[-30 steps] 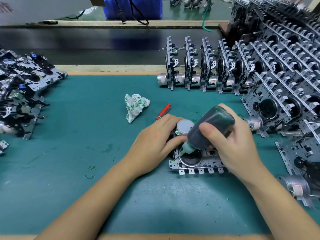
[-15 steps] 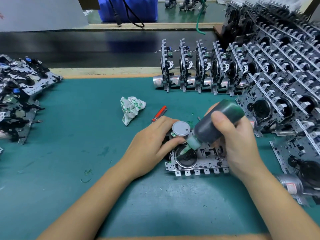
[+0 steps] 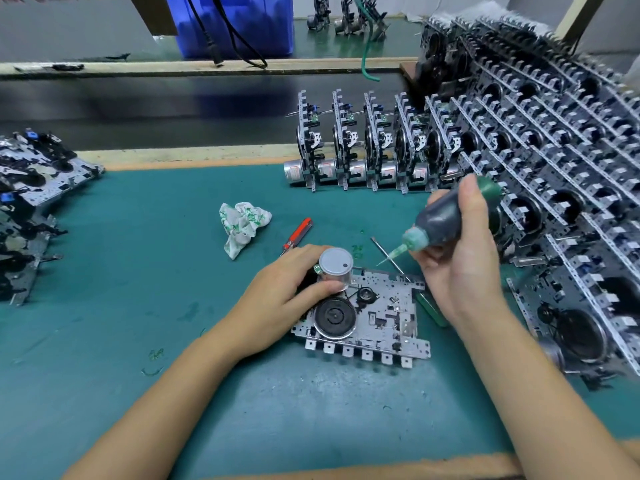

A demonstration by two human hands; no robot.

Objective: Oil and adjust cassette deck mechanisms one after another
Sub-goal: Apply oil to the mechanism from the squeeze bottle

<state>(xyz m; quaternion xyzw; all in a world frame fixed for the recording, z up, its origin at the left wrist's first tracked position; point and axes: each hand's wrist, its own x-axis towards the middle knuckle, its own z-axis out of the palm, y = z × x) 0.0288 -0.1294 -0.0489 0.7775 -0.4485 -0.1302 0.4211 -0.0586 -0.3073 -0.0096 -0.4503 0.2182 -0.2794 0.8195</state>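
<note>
A cassette deck mechanism [image 3: 377,317] lies flat on the green mat in the middle, its black flywheel and silver motor [image 3: 335,263] facing up. My left hand [image 3: 280,299] grips the motor end of the mechanism, thumb against the motor's side. My right hand [image 3: 460,268] holds a dark green oil bottle [image 3: 446,220], lifted above and to the right of the mechanism. The bottle's thin nozzle points down and left, clear of the metal plate.
A long screwdriver [image 3: 389,258] with a green handle lies under my right hand. A red screwdriver [image 3: 298,235] and a crumpled cloth [image 3: 242,225] lie behind the mechanism. Rows of mechanisms [image 3: 363,154] stand at the back, a large stack [image 3: 561,188] at right, a pile [image 3: 31,202] at left.
My right hand has lifted the oil bottle up and to the right, off the flywheel area. The left hand has stayed on the motor end of the mechanism.
</note>
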